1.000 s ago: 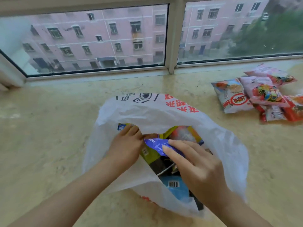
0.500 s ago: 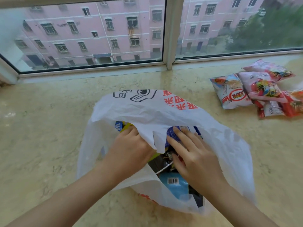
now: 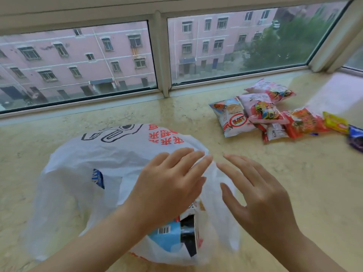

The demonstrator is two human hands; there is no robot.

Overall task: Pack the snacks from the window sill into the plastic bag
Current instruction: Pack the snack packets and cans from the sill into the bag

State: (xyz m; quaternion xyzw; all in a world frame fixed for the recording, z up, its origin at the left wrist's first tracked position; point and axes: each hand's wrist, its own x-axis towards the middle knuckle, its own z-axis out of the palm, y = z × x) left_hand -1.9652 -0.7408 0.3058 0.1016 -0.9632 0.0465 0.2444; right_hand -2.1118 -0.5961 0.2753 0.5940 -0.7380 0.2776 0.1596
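Note:
A white plastic bag (image 3: pixel 110 154) with red and black print lies on the marble window sill (image 3: pixel 294 183), and snack packets show through its mouth, one light blue with a barcode (image 3: pixel 167 234). My left hand (image 3: pixel 169 185) hovers flat over the bag with its fingers spread and holds nothing. My right hand (image 3: pixel 261 195) is out of the bag, to its right, open and empty. A pile of loose snack packets lies at the far right: a white and red packet (image 3: pixel 233 118), two pink packets (image 3: pixel 261 108), an orange-red packet (image 3: pixel 304 120), a yellow packet (image 3: pixel 335 122) and a purple packet (image 3: pixel 356 138).
The window frame (image 3: pixel 164 61) and glass run along the far side of the sill. A corner of the frame (image 3: pixel 332 46) closes off the sill at the right. Bare marble lies left of the bag and between the bag and the snack pile.
Both hands have come out of the bag. The blue packet that my right hand pushed in is now inside. The view has turned right, so more of the snack pile shows.

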